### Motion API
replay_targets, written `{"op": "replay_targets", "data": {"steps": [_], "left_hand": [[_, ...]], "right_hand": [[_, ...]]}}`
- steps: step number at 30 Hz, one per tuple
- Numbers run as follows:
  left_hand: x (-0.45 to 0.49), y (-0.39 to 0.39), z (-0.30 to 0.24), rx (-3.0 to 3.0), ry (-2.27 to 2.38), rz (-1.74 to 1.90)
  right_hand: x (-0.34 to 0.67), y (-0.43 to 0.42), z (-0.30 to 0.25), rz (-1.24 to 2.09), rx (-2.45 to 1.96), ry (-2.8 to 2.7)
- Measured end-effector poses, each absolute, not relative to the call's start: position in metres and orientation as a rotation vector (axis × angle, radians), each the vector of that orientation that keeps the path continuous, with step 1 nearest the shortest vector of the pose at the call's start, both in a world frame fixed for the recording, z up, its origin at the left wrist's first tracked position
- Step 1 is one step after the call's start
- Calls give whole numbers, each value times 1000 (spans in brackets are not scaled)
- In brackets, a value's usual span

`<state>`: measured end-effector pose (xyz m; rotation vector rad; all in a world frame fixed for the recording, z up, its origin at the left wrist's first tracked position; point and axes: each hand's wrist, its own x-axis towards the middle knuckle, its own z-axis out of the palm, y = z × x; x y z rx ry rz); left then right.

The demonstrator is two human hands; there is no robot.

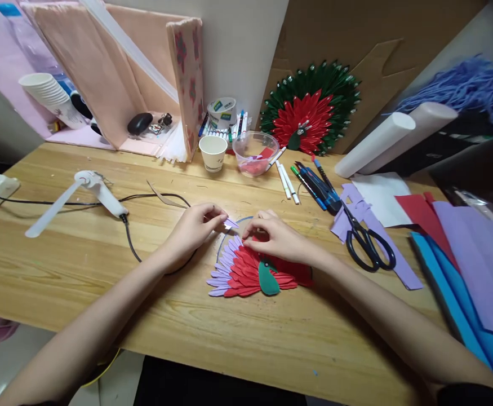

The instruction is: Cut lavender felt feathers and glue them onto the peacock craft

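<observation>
Learner: Left hand [191,228] pinches a small lilac folded-paper petal [231,223] between thumb and forefinger, right at its fingertips and just left of the right hand [274,237]. How would that piece go on well?

Maker: I'd judge it wants its point facing outward and overlapping the neighbouring lilac one, on the outer row of the round fan of red and lilac paper feathers [238,276] lying under and just nearer than the right hand. That hand's bent fingers bear down on the red feathers, and firm pressure there should stop the fan sliding.

Learner: What can't you make out?

Maker: Whether the petal carries glue, since its underside is hidden. Nor can I tell whether the right hand grips a feather or only presses. Its fingertips cover the seat. The white corded glue gun [100,192] lies well left of the left hand, and the black-handled scissors [368,245] lie right of the right.
</observation>
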<state>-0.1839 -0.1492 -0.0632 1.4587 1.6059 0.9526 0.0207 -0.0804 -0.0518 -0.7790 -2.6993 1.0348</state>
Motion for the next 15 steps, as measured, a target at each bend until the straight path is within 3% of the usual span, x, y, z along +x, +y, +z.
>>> {"op": "replay_targets", "data": {"steps": [15], "left_hand": [[-173, -140, -62, 1811, 1556, 723]], "right_hand": [[29, -70, -59, 1289, -620, -2601]]}}
